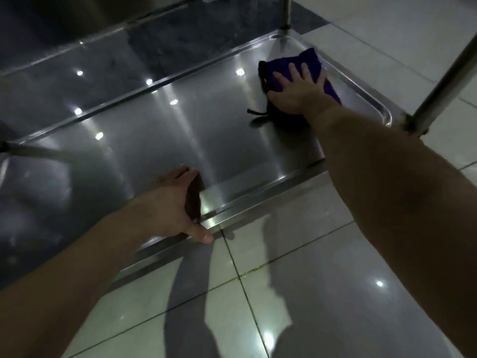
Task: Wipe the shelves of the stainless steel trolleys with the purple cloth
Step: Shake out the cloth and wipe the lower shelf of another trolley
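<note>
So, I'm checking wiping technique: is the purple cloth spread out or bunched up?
Bunched up. The purple cloth sits as a thick folded wad under the flat right hand on the shelf.

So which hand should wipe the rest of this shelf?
Right, probably. The right hand lies flat on the purple cloth on the shelf. The left hand only holds the shelf's near rim, without any cloth.

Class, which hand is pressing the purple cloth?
The right hand, spread flat on the purple cloth; the left hand only holds the shelf rim.
</note>
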{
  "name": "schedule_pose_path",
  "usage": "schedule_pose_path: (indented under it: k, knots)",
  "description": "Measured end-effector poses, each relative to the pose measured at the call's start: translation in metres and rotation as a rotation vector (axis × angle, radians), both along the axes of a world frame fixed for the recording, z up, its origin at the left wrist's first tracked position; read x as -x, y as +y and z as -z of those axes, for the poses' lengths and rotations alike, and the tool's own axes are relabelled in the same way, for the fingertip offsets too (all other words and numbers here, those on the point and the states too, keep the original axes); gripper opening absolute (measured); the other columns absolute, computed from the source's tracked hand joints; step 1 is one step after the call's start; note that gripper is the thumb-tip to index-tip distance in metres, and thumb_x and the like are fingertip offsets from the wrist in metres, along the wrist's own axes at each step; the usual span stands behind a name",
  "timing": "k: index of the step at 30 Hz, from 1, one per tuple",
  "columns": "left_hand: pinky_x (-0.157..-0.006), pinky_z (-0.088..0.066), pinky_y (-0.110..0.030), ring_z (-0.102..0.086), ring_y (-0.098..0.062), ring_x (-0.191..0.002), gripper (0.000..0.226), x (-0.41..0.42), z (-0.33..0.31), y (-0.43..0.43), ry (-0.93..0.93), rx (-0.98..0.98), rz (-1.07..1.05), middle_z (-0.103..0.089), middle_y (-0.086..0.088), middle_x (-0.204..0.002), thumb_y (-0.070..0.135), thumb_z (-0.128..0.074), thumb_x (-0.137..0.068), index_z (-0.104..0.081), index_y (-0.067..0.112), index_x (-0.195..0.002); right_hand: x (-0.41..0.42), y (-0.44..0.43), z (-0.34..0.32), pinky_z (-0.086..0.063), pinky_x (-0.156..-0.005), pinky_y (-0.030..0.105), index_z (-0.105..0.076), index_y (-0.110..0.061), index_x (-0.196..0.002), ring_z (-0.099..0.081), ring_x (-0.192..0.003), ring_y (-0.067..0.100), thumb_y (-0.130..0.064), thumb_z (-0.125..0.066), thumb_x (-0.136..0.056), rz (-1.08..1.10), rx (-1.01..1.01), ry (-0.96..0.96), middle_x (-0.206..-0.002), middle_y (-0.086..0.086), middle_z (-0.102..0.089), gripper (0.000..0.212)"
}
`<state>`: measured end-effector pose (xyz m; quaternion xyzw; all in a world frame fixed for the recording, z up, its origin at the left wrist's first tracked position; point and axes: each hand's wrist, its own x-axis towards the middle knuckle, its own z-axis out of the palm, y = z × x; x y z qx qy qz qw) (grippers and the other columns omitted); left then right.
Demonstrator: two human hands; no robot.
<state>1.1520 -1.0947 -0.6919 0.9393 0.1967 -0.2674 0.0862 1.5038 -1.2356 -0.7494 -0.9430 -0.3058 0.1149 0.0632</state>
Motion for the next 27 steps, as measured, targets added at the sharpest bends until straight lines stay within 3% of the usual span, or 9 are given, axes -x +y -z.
schedule_pose_path:
  k: [6, 10, 12, 14, 16, 18, 20, 23, 27]
  knots:
    - [-0.134, -0.02, -0.046, -0.008, -0.023, -0.167, 0.173, 0.006, 0.002, 0.006, -0.048, 0.038, -0.043, -0.003, 0.003, -0.182, 0.09, -0.084, -0.03, -0.008, 0.029, -0.174, 0.089, 0.005, 0.001, 0.013, -0.129, 0.063, -0.004, -0.043, -0.172, 0.011, -0.166, 0.025, -0.065, -0.027, -0.108, -0.269, -0.052, -0.016, -0.181, -0.001, 0.008, 0.071]
    - [-0.13, -0.03, -0.046, -0.021, -0.026, -0.163, 0.17, 0.007, 0.0, 0.002, -0.117, 0.06, -0.056, -0.016, 0.003, -0.178, 0.084, -0.091, -0.03, -0.018, 0.025, -0.172, 0.15, -0.05, 0.013, 0.015, -0.13, 0.056, -0.002, -0.047, -0.17, 0.013, -0.165, 0.015, -0.075, -0.012, -0.097, -0.448, -0.047, -0.013, -0.18, -0.009, 0.009, 0.079]
    - [-0.132, -0.026, -0.045, -0.015, -0.024, -0.165, 0.165, 0.017, 0.002, 0.0, -0.22, 0.056, -0.078, -0.012, 0.003, -0.179, 0.08, -0.096, -0.037, -0.017, 0.028, -0.172, 0.165, -0.072, 0.017, 0.016, -0.131, 0.052, -0.001, -0.048, -0.17, 0.013, -0.165, 0.013, -0.077, -0.009, -0.096, -0.469, -0.043, -0.022, -0.18, -0.01, 0.008, 0.08]
    - [-0.133, -0.024, -0.046, -0.012, -0.022, -0.166, 0.158, 0.041, 0.008, -0.003, -0.376, -0.037, -0.088, -0.008, 0.005, -0.181, 0.093, -0.084, -0.043, -0.016, 0.033, -0.172, 0.172, -0.081, 0.018, 0.014, -0.131, 0.051, -0.003, -0.047, -0.17, 0.011, -0.165, 0.012, -0.075, -0.015, -0.101, -0.449, -0.062, -0.045, -0.18, -0.011, 0.006, 0.076]
    - [-0.13, -0.031, -0.052, -0.021, -0.027, -0.164, 0.136, 0.079, 0.025, -0.004, -0.537, -0.196, -0.067, -0.017, 0.001, -0.18, 0.106, -0.059, -0.06, -0.024, 0.033, -0.17, 0.176, -0.084, 0.018, 0.011, -0.132, 0.052, -0.006, -0.046, -0.171, 0.008, -0.166, 0.012, -0.073, -0.021, -0.105, -0.435, -0.095, -0.072, -0.181, -0.011, 0.001, 0.073]
    - [-0.127, -0.034, -0.057, -0.027, -0.032, -0.162, 0.106, 0.116, 0.044, 0.003, -0.636, -0.299, -0.106, -0.026, -0.006, -0.177, 0.099, -0.035, -0.087, -0.036, 0.028, -0.165, 0.179, -0.084, 0.02, 0.007, -0.133, 0.053, -0.009, -0.047, -0.171, 0.005, -0.166, 0.012, -0.077, -0.019, -0.101, -0.424, -0.113, -0.098, -0.18, -0.011, -0.002, 0.076]
    - [-0.13, -0.027, -0.057, -0.02, -0.03, -0.165, 0.09, 0.141, 0.056, 0.023, -0.654, -0.357, -0.222, -0.023, -0.008, -0.178, 0.083, -0.017, -0.102, -0.038, 0.022, -0.165, 0.181, -0.085, 0.02, 0.005, -0.133, 0.052, -0.012, -0.048, -0.17, 0.002, -0.166, 0.011, -0.08, -0.017, -0.099, -0.404, -0.113, -0.111, -0.18, -0.011, -0.006, 0.078]
    - [-0.135, -0.007, -0.054, 0.0, -0.024, -0.168, 0.089, 0.154, 0.066, 0.053, -0.604, -0.392, -0.363, -0.008, -0.006, -0.182, 0.075, -0.005, -0.104, -0.021, 0.02, -0.172, 0.184, -0.084, 0.017, 0.004, -0.133, 0.052, -0.013, -0.05, -0.169, 0.0, -0.166, 0.012, -0.081, -0.015, -0.099, -0.371, -0.102, -0.118, -0.18, -0.011, -0.007, 0.077]
    - [-0.135, -0.005, -0.055, -0.003, -0.023, -0.168, 0.09, 0.151, 0.082, 0.063, -0.592, -0.385, -0.348, -0.014, -0.006, -0.181, 0.076, 0.001, -0.103, -0.017, 0.023, -0.173, 0.209, -0.063, 0.017, 0.008, -0.132, 0.056, -0.007, -0.047, -0.17, 0.003, -0.167, 0.018, -0.08, -0.008, -0.098, -0.295, -0.047, -0.148, -0.181, -0.005, -0.001, 0.079]
